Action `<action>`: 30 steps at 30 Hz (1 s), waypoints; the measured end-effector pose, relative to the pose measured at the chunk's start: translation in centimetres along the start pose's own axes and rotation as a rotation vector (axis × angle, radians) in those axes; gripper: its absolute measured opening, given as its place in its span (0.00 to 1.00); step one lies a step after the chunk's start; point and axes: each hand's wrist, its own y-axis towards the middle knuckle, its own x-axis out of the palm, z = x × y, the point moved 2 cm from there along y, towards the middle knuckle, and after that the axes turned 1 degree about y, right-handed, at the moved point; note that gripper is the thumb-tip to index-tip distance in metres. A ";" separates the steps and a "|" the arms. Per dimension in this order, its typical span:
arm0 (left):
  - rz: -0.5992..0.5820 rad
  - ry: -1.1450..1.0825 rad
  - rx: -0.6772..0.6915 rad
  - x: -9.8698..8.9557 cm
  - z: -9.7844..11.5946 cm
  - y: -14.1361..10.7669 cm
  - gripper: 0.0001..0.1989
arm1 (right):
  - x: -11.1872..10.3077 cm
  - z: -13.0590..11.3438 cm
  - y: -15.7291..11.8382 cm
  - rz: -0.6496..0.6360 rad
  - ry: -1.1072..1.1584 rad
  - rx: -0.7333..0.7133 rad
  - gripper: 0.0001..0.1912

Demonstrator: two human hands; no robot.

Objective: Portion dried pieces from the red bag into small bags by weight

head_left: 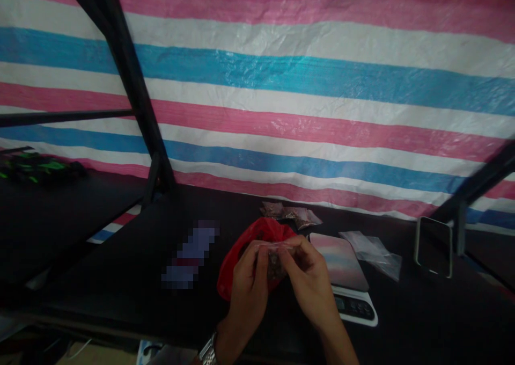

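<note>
The left hand (247, 284), with a metal watch (208, 350), and the right hand (309, 279) are curled closed, pinching a small clear bag (276, 263) of dark contents between them. It sits just over a red bag (230, 271), with a digital scale (353, 295) just right.

Bare left hand (248, 285) and bare right hand (310, 279), both with slim, tapering fingers. Around the left wrist (227, 330), a silver metal link watch bracelet (208, 350) of short, blocky, polished segments, glinting and cut off by the lower edge of the view, its dial out of sight. Right forearm (337, 338) bare and narrow.
</note>
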 end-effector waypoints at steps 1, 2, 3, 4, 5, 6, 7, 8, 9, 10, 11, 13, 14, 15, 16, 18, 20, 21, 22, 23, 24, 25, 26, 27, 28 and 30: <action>-0.009 0.005 0.016 0.1 0.1 0.0 0.21 | 0.1 0.0 0.0 0.026 0.018 -0.023 0.20; -0.012 0.007 0.025 0.2 0.1 0.0 0.20 | 0.1 0.0 -0.1 0.044 0.031 -0.045 0.20; -0.010 0.009 0.031 0.2 0.2 0.0 0.20 | 0.1 0.0 -0.2 0.051 0.040 -0.059 0.20; -0.005 0.010 0.033 0.3 0.2 -0.1 0.20 | 0.1 -0.1 -0.2 0.047 0.042 -0.061 0.19; 0.001 0.012 0.033 0.4 0.2 -0.1 0.19 | 0.1 -0.1 -0.3 0.031 0.039 -0.050 0.19; 0.006 0.014 0.039 0.5 0.2 -0.2 0.19 | 0.0 -0.1 -0.4 0.008 0.030 -0.034 0.19; 0.008 0.020 0.048 0.5 0.2 -0.3 0.18 | -0.1 -0.1 -0.5 -0.018 0.017 -0.016 0.19; 0.008 0.029 0.059 0.6 0.1 -0.3 0.17 | -0.2 -0.1 -0.6 -0.039 0.001 -0.003 0.19; 0.010 0.039 0.076 0.6 0.1 -0.4 0.16 | -0.3 -0.1 -0.7 -0.051 -0.017 0.000 0.20; 0.016 0.049 0.091 0.7 0.0 -0.5 0.15 | -0.4 -0.1 -0.8 -0.051 -0.038 -0.009 0.20; 0.025 0.058 0.109 0.7 0.0 -0.5 0.13 | -0.6 -0.2 -0.8 -0.042 -0.060 -0.030 0.20; 0.047 0.069 0.137 0.6 0.0 -0.6 0.10 | -0.8 -0.4 -0.9 -0.013 -0.103 -0.082 0.18; 0.058 0.072 0.148 0.6 0.1 -0.6 0.09 | -0.9 -0.4 -1.0 -0.008 -0.127 -0.107 0.16; 0.060 0.075 0.153 0.5 0.1 -0.7 0.08 | -1.0 -0.5 -1.0 -0.013 -0.149 -0.129 0.15; 0.058 0.079 0.158 0.5 0.2 -0.7 0.07 | -1.1 -0.5 -1.1 -0.018 -0.169 -0.145 0.13; 0.042 0.083 0.170 0.4 0.4 -0.7 0.07 | -1.2 -0.6 -1.2 -0.021 -0.202 -0.169 0.11; 0.009 0.070 0.201 0.2 0.5 -0.8 0.09 | -1.4 -0.6 -1.4 -0.017 -0.239 -0.183 0.10; -0.011 0.056 0.220 0.1 0.6 -0.8 0.10 | -1.5 -0.7 -1.6 -0.020 -0.264 -0.188 0.10; -0.030 0.039 0.239 0.0 0.7 -0.8 0.12 | -1.5 -0.8 -1.7 -0.030 -0.289 -0.195 0.09; -0.045 0.024 0.253 -0.1 0.8 -0.9 0.14 | -1.6 -0.9 -1.9 -0.045 -0.313 -0.201 0.09; -0.056 0.021 0.266 -0.3 1.0 -0.9 0.15 | -1.6 -1.1 -2.1 -0.058 -0.333 -0.209 0.10; -0.064 0.033 0.285 -0.6 1.2 -1.0 0.15 | -1.8 -1.3 -2.2 -0.066 -0.353 -0.216 0.10; -0.071 0.067 0.319 -0.8 1.5 -1.1 0.14 | -2.1 -1.6 -2.3 -0.062 -0.374 -0.226 0.11; -0.078 0.118 0.366 -1.1 1.8 -1.3 0.12 | -2.5 -1.8 -2.2 -0.039 -0.396 -0.235 0.12; -0.088 0.174 0.426 -1.4 2.2 -1.5 0.10 | -3.2 -2.1 -1.9 0.010 -0.425 -0.243 0.12; -0.075 0.268 0.524 -2.1 2.9 -1.8 0.12 | -5.0 -2.5 -0.9 0.206 -0.460 -0.254 0.14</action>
